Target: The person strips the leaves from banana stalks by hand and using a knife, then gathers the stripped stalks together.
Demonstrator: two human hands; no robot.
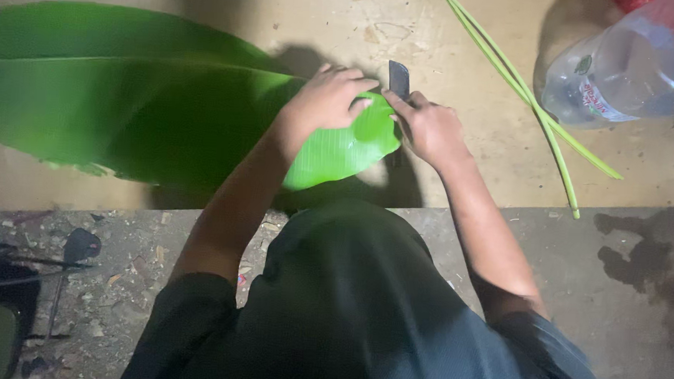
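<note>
Big green banana leaf (127, 94) lies flat across the desk (231, 7), glossy w/ a pale midrib, its right tip pinned under the left hand (328, 100), fingers curled down on it; right hand (430, 129) just beside, closed round a dark knife (399, 80) w/ blade at the leaf tip. To the right: thin green leaf strips (526, 92) lie slantwise, then a clear plastic bottle (635, 67) on its side, well apart from the hands. Desk is tan, scuffed; below its edge a grey floor (638, 305) w/ debris and a dark wet stain, dim light.

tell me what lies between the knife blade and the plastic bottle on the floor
In the head view, bare tan floor and thin green leaf strips lie between the knife blade and the plastic bottle.
</note>
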